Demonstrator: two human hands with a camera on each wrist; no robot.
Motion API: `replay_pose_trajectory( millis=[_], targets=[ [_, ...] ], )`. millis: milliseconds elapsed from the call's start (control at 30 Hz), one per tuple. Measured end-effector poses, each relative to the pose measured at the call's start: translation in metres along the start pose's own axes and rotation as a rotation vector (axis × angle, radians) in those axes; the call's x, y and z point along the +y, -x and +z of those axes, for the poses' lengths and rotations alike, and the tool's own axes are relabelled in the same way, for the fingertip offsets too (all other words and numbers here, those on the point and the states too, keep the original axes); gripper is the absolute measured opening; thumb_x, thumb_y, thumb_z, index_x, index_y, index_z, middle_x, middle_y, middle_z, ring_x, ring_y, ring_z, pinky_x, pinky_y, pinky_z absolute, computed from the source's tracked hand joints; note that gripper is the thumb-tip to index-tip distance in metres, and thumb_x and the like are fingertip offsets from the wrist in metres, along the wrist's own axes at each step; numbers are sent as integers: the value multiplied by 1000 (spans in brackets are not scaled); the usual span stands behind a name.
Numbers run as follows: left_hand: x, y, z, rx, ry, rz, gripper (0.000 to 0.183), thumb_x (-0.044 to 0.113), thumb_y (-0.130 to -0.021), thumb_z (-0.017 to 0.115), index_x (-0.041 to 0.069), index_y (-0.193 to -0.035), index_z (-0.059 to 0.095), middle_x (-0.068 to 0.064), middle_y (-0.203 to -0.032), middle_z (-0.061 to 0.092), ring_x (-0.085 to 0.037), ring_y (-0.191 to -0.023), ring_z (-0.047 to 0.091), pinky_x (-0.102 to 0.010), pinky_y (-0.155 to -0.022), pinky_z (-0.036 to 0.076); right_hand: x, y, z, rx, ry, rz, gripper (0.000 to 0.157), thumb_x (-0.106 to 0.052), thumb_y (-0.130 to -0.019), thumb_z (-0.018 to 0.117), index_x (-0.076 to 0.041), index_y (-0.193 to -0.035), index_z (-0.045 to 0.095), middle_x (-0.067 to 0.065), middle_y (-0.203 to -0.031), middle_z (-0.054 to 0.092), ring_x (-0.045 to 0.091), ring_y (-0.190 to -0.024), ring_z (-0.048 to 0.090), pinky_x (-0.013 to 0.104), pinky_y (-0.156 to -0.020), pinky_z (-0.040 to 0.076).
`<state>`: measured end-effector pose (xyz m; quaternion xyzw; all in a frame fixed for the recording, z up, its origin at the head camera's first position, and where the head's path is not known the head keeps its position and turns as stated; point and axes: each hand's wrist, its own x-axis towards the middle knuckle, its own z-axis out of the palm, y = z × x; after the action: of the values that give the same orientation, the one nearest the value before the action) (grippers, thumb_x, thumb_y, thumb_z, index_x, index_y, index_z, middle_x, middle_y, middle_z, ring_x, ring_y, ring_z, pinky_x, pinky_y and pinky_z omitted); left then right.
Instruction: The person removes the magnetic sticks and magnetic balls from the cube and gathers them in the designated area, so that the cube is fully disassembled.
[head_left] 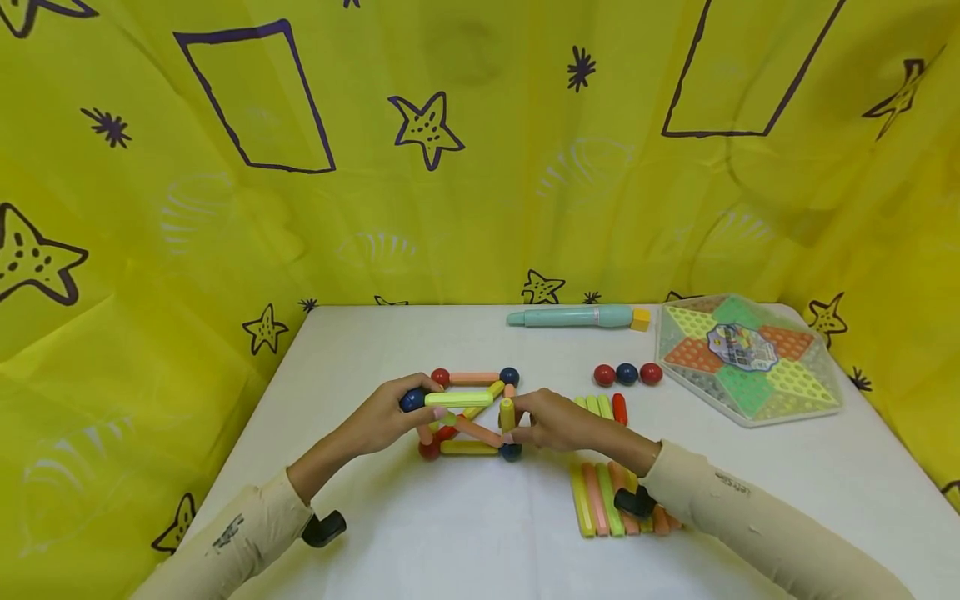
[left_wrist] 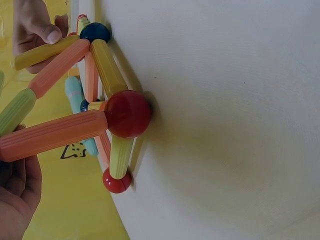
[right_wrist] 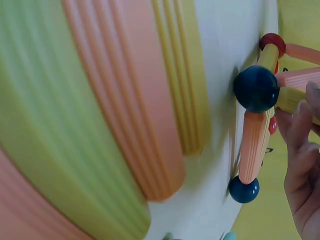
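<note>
A frame of magnetic rods and balls lies on the table, with a red ball at its near left corner and a dark blue ball at its near right. My left hand holds another dark blue ball above the frame's left side. From that ball a yellow-green rod points right. With thumb and fingers, my right hand pinches a yellow rod that rises from the near right ball. An orange rod slants up from the same ball and meets a green rod end to end.
Loose rods lie in a row under my right forearm, with more rods and a red one behind. Three balls stand in line at the right. Farther back are a teal wand-like stick, a yellow cube and a hexagonal case.
</note>
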<state>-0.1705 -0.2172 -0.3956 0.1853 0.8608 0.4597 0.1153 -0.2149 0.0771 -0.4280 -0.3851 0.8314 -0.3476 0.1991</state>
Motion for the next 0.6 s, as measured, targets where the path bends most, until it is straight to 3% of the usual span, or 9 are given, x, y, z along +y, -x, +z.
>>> replay_pose_trajectory(
  millis=[233,400,600],
  targets=[
    [0,1,0,-9,32,3,30,30,-97,68,12,-119,61,-13,-102,63,-29,-71,65,-26,-72,51,-1,-1,2,-7,34,-5,11,-18,-98,66,-9,-104,64,0,-95,68,10,-68,57,22,-64,48],
    [0,2,0,12,-10,2,29,31,-96,69,15,-119,62,-11,-105,61,-19,-80,60,-24,-69,49,1,0,5,5,40,-21,9,-20,-100,64,-12,-104,63,1,-99,71,14,-76,59,23,-70,49],
    [-2,3,1,18,-17,16,29,31,-96,69,15,-118,62,-11,-104,60,-20,-78,59,-24,-66,48,2,2,-2,60,15,23,14,-24,-99,65,-12,-106,61,4,-100,70,14,-73,60,24,-67,51]
  ],
)
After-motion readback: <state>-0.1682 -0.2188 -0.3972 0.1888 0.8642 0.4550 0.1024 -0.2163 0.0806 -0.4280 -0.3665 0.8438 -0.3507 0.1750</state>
